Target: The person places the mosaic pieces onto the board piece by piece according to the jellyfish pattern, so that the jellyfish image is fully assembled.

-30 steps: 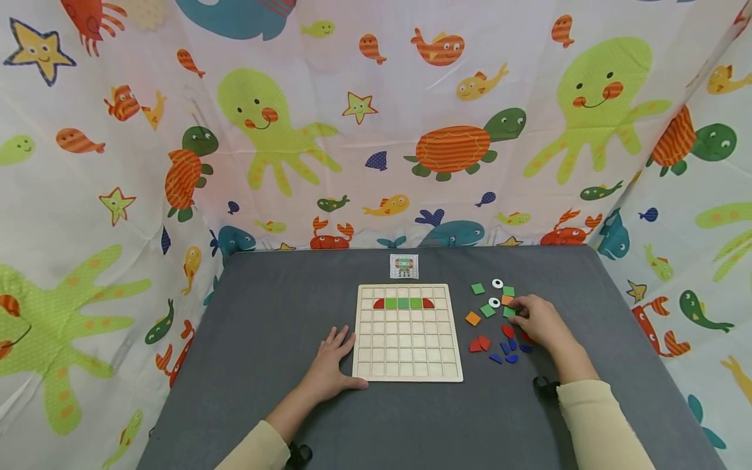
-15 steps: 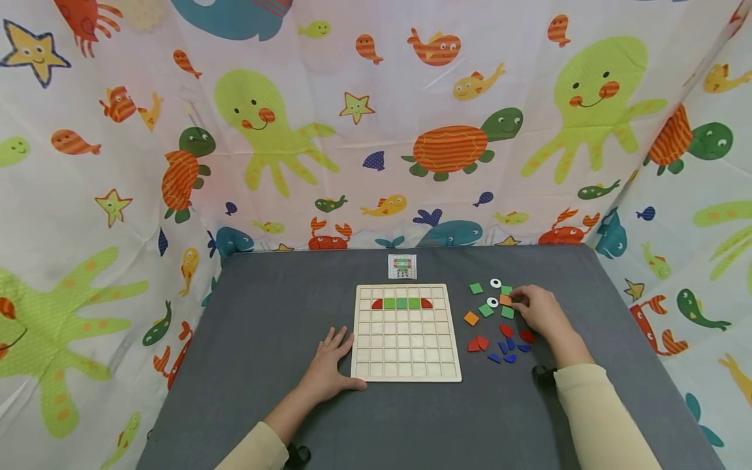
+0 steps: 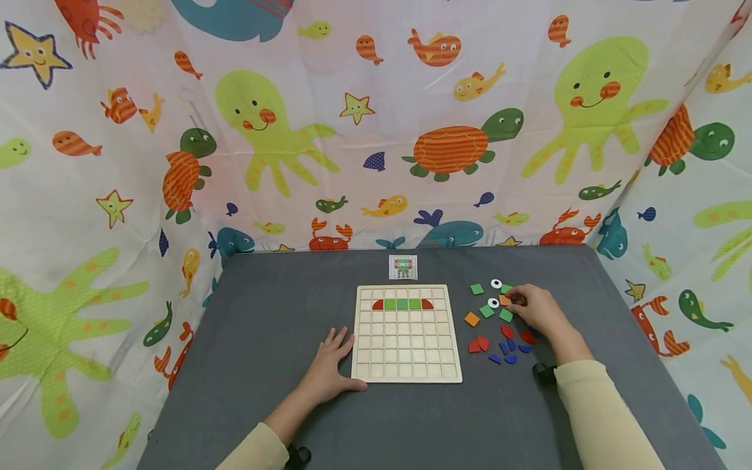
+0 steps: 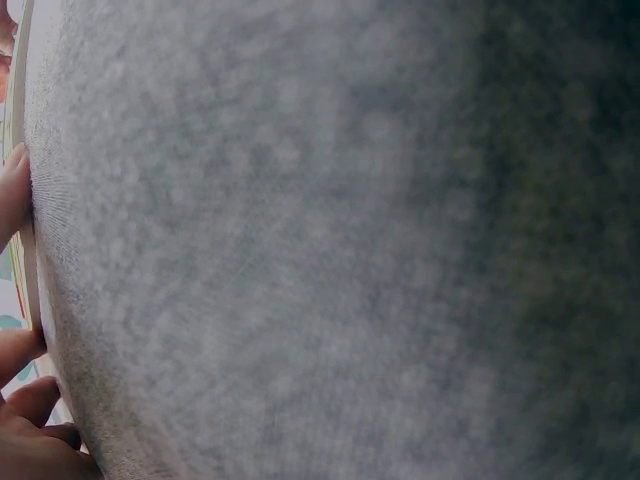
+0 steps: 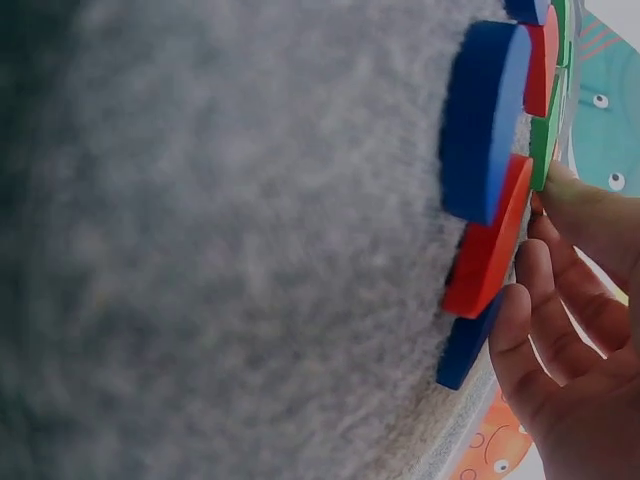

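A wooden grid board (image 3: 405, 352) lies on the grey table, with a row of red and green pieces (image 3: 402, 304) near its top. My left hand (image 3: 326, 369) rests at the board's left edge, fingers spread and thumb by the lower left corner. My right hand (image 3: 540, 316) is over the loose pieces, thumb and forefinger pinching the right side of an orange square tile (image 3: 504, 300). The fingers partly cover a green square (image 3: 506, 288) behind it. In the right wrist view the fingertips (image 5: 560, 190) meet beside a green tile (image 5: 543, 140), and the orange tile is mostly hidden.
Around the right hand lie a white ring (image 3: 493, 303), another orange square (image 3: 472, 319), red pieces (image 3: 483, 343) and blue pieces (image 3: 510, 359). A small picture card (image 3: 403, 267) lies behind the board. A printed curtain (image 3: 376, 143) hangs at the table's back.
My right hand has shifted slightly, its fingertips moving from beside the lower green square up to the orange tile. That green square has slid a little nearer. The left hand has stayed at the board.
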A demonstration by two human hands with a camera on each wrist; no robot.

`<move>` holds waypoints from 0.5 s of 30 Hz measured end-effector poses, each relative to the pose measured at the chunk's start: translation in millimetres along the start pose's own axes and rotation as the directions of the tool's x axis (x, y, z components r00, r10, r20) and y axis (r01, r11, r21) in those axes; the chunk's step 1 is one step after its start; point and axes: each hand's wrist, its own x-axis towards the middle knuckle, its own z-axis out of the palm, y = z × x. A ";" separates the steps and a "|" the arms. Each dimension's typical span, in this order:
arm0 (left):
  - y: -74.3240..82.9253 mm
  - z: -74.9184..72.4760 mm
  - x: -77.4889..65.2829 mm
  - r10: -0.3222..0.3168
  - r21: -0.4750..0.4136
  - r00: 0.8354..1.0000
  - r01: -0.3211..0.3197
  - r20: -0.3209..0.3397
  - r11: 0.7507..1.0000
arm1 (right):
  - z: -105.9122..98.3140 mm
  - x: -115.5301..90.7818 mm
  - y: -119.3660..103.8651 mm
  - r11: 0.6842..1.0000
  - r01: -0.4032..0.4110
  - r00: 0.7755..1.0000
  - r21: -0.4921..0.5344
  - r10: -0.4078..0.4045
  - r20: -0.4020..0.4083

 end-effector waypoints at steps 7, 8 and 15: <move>-0.3 0.7 0.3 -0.008 0.002 1.000 0.008 -0.002 1.000 | 0.9 0.9 -2.3 1.000 -0.001 1.000 -0.004 0.001 -0.001; -0.6 0.9 0.4 -0.009 0.004 1.000 0.009 -0.002 1.000 | 0.9 0.8 -2.7 1.000 -0.005 1.000 -0.004 0.005 0.003; -2.0 1.5 0.7 -0.013 0.005 1.000 0.013 -0.002 1.000 | 0.1 -1.2 -2.3 1.000 -0.002 0.999 -0.001 0.002 0.039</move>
